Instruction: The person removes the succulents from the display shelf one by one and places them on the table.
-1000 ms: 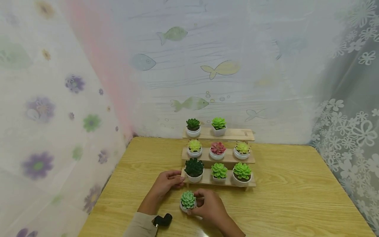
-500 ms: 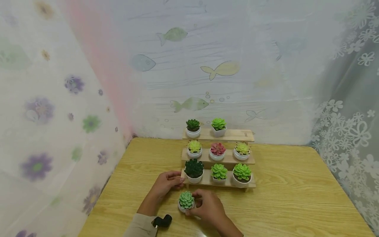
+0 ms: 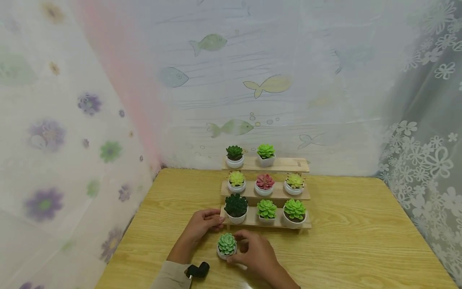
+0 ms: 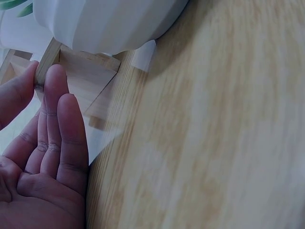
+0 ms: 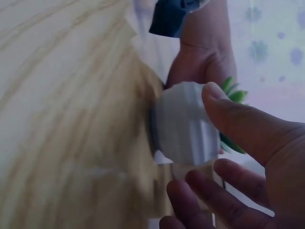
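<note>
A pale green succulent (image 3: 227, 243) in a small white pot (image 5: 186, 123) stands on the table in front of the plant stand. My right hand (image 3: 255, 251) holds it from the right, its thumb against the pot near the rim and the fingers curved around the far side. At the left end of the three-tier wooden plant stand (image 3: 252, 220), my left hand (image 3: 202, 224) pinches the edge of the lowest board between thumb and finger. In the left wrist view the ridged white pot (image 4: 109, 24) appears close by, above the left hand (image 4: 43, 157).
The stand bears several potted succulents: a dark green one (image 3: 236, 205) and two bright green ones on the lowest tier, a red one (image 3: 264, 182) between two yellowish ones in the middle, two green ones on top. A patterned curtain (image 3: 231, 80) hangs behind the table.
My right hand and the pale green succulent have shifted slightly left since a second ago, with hardly any movement in the last half second. My left hand stays at the stand's edge.
</note>
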### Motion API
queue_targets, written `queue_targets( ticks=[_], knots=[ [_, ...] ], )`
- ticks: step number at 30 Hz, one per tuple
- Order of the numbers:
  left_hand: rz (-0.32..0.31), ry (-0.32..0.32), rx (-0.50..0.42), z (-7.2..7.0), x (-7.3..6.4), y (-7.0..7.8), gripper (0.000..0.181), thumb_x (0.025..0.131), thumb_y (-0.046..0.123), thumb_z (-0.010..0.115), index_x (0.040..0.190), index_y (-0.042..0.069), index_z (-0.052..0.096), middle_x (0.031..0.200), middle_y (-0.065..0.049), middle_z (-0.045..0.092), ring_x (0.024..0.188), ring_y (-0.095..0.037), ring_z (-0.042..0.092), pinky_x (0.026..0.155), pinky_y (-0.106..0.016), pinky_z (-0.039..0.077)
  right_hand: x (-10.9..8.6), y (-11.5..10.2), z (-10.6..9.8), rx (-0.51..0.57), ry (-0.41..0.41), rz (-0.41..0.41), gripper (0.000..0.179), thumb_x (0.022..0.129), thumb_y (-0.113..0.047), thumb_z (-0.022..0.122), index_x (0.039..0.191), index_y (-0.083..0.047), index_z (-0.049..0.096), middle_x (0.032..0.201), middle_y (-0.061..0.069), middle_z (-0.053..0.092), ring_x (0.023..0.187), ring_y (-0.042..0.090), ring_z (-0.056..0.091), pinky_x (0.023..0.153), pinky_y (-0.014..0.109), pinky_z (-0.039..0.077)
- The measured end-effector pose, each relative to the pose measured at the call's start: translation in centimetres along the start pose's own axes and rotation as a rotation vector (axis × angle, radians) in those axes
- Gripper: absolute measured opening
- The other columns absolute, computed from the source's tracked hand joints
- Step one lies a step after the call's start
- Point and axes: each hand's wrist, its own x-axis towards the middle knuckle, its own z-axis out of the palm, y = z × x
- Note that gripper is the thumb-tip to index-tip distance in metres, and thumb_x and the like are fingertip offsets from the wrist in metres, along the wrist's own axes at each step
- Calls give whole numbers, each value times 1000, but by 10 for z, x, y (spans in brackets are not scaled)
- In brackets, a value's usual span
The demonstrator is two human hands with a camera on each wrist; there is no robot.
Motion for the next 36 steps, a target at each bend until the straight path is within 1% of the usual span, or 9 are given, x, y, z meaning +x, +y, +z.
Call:
queue_targets(
  ticks=[5, 9, 13, 17, 21, 27, 31, 36],
  knots=[
    [-4, 4, -14, 1, -1, 2, 47, 96, 18, 77, 134, -6, 63, 104, -14, 78, 88, -18, 76, 79, -33, 63, -2, -4, -9, 33, -13, 1, 57, 71, -49, 94, 119, -26, 73, 117, -3, 75, 89, 15, 74, 72, 31, 58],
    [-3, 6, -18, 2, 0, 1, 47, 96, 17, 76, 134, -7, 63, 105, -14, 78, 88, -19, 76, 80, -34, 63, -5, -10, -18, 50, -24, -11, 55, 74, -44, 93, 120, -20, 73, 119, 2, 75, 90, 19, 75, 73, 32, 60],
    [-4, 5, -20, 2, 1, 1, 46, 96, 17, 77, 133, -6, 64, 105, -14, 78, 88, -19, 76, 80, -34, 63, -6, -17, -28, 48, -10, -49, 54, 75, -38, 94, 120, -15, 73, 119, 6, 75, 91, 23, 76, 74, 34, 62],
    [-15, 2, -28, 1, 2, -1, 47, 95, 18, 78, 133, -6, 64, 104, -13, 78, 87, -18, 76, 79, -34, 64, -5, -24, -38, 39, 18, -93, 47, 76, -33, 94, 116, -18, 74, 118, 8, 76, 92, 27, 76, 76, 38, 63],
    [-11, 0, -24, 0, 2, -1, 47, 95, 18, 77, 134, -6, 64, 105, -12, 78, 88, -19, 76, 80, -34, 64, -3, -27, -45, 36, 33, -120, 44, 78, -30, 93, 117, -19, 73, 117, 8, 76, 93, 28, 76, 77, 38, 63],
    [-9, -1, -22, 1, 2, -1, 47, 96, 17, 76, 134, -7, 63, 105, -13, 78, 88, -18, 76, 80, -34, 64, -1, -33, -52, 15, 77, -152, 44, 79, -30, 92, 117, -19, 73, 114, 1, 76, 93, 20, 76, 81, 39, 63],
    [-10, -6, -18, 0, 2, -2, 47, 96, 19, 76, 134, -6, 63, 105, -12, 78, 88, -18, 76, 80, -34, 64, -1, -38, -59, 6, 112, -164, 43, 77, -29, 93, 115, -22, 73, 114, -1, 76, 93, 16, 75, 81, 35, 62],
    [-7, -7, -13, -1, 1, -3, 48, 96, 19, 76, 135, -6, 63, 106, -11, 78, 88, -18, 76, 80, -33, 64, 3, -42, -69, 12, 122, -154, 44, 79, -29, 92, 118, -23, 72, 116, -3, 74, 97, 20, 75, 80, 34, 63]
  ],
)
